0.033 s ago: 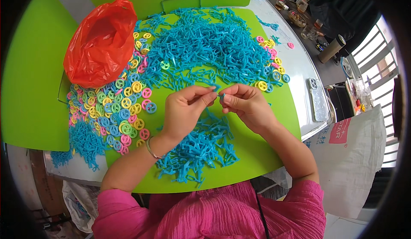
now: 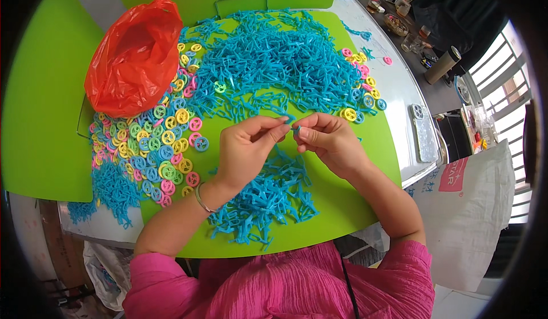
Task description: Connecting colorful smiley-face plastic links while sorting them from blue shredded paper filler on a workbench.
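Both my hands are raised over the green board (image 2: 365, 193), fingertips almost meeting. My left hand (image 2: 246, 147) pinches a small blue plastic piece (image 2: 290, 117) between thumb and forefinger. A second bit of blue plastic (image 2: 297, 130) is pinched in my right hand (image 2: 333, 142). Whether the two bits are joined is too small to tell. Under my left wrist and between my forearms lies a loose heap of similar blue pieces (image 2: 257, 210). Beyond my hands spreads a much bigger pile of blue, link-like pieces (image 2: 274, 56).
Small pink, yellow, green and blue wheels (image 2: 165, 153) are heaped left of my left hand, below a red plastic bag (image 2: 134, 67). More wheels (image 2: 368, 90) lie far right. A phone-shaped object (image 2: 423, 133) and a white sack (image 2: 474, 216) are at the right.
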`<act>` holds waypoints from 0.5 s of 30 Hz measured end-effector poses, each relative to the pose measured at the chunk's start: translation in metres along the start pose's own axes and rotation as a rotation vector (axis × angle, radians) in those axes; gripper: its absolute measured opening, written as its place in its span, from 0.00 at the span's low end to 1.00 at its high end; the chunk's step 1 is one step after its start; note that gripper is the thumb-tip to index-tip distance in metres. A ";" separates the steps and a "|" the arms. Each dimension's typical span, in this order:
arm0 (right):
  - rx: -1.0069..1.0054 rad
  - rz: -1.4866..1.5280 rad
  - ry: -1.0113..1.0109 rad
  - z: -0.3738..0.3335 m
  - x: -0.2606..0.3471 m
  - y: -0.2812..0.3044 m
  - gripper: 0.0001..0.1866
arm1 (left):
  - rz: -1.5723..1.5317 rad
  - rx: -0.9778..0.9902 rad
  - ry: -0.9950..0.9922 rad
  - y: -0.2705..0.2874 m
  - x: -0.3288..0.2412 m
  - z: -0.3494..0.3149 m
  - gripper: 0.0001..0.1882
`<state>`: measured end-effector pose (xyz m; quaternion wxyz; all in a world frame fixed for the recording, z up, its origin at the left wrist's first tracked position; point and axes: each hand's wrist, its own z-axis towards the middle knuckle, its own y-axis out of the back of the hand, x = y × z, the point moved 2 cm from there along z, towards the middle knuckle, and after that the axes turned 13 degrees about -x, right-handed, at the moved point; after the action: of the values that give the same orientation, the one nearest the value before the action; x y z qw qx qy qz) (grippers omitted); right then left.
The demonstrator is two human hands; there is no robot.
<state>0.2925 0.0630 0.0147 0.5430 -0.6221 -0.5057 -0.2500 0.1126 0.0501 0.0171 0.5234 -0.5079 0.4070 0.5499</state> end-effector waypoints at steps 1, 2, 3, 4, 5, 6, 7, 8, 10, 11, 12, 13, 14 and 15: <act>0.004 0.008 -0.023 -0.001 -0.001 0.000 0.06 | 0.025 -0.015 -0.082 -0.001 -0.002 -0.001 0.07; 0.004 0.009 -0.023 -0.003 -0.002 -0.001 0.06 | 0.050 -0.031 -0.165 -0.001 -0.004 -0.002 0.07; -0.007 -0.068 0.066 -0.004 -0.002 -0.002 0.06 | 0.050 -0.031 -0.164 0.000 -0.003 -0.002 0.07; -0.018 -0.144 0.156 -0.006 -0.002 -0.003 0.06 | 0.093 -0.015 -0.199 0.002 -0.002 -0.001 0.07; -0.018 -0.144 0.154 -0.006 -0.004 -0.003 0.06 | 0.135 0.001 -0.232 0.003 -0.003 0.000 0.07; -0.024 -0.106 0.165 -0.005 -0.007 -0.003 0.06 | 0.136 0.001 -0.232 0.002 -0.005 0.000 0.07; -0.029 -0.067 0.174 -0.004 -0.008 -0.003 0.05 | 0.055 -0.008 -0.112 0.000 -0.006 0.000 0.07; -0.028 -0.068 0.175 -0.005 -0.007 -0.005 0.05 | -0.026 -0.016 0.007 -0.001 -0.007 0.000 0.06; -0.057 0.092 -0.012 -0.006 -0.007 -0.009 0.05 | 0.007 -0.035 -0.040 0.001 0.001 -0.003 0.06; -0.057 0.092 -0.013 -0.006 -0.008 -0.009 0.05 | 0.040 -0.052 -0.086 0.001 0.002 -0.004 0.06; -0.053 0.011 0.076 -0.007 -0.008 -0.008 0.05 | 0.040 -0.054 -0.085 0.001 0.002 -0.004 0.06; -0.048 -0.070 0.165 -0.008 -0.007 -0.007 0.05 | 0.120 -0.054 -0.229 0.001 -0.001 -0.003 0.06; -0.046 -0.069 0.163 -0.007 -0.007 -0.007 0.05 | 0.202 -0.054 -0.372 0.001 -0.005 -0.004 0.06; -0.054 -0.063 0.131 -0.007 -0.006 -0.007 0.05 | 0.203 -0.057 -0.371 0.002 -0.005 -0.004 0.06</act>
<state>0.2855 0.0538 0.0143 0.5497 -0.6024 -0.4816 -0.3208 0.1106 0.0452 0.0213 0.5167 -0.3689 0.3373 0.6951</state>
